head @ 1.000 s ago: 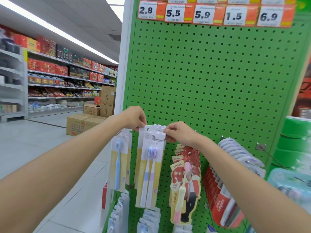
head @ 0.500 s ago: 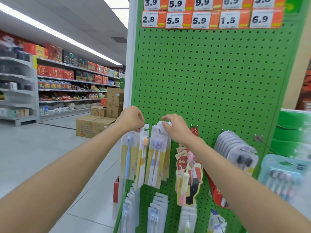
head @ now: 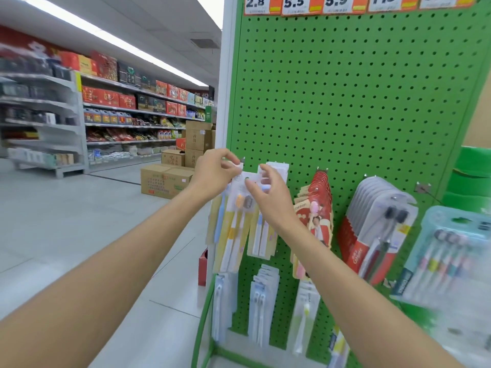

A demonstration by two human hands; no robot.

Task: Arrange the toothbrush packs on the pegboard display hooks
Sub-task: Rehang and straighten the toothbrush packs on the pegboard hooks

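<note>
My left hand (head: 215, 176) pinches the white header's left corner on the toothbrush pack (head: 236, 221). My right hand (head: 268, 200) pinches the other side, thumb beside the hang hole. I'd level the header, aim the hole at the hook (head: 243, 158) just above my left fingers, then push toward the pegboard (head: 345, 115). Both forearms reach forward and up, wrists close together.

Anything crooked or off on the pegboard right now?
The yellow twin-brush pack, pinched at its header by the left hand and right hand, hangs slightly slanted and overlaps the packs beside it. Whether it is on a hook is hidden. A bare hook sits at the far right. No damage visible.
</note>
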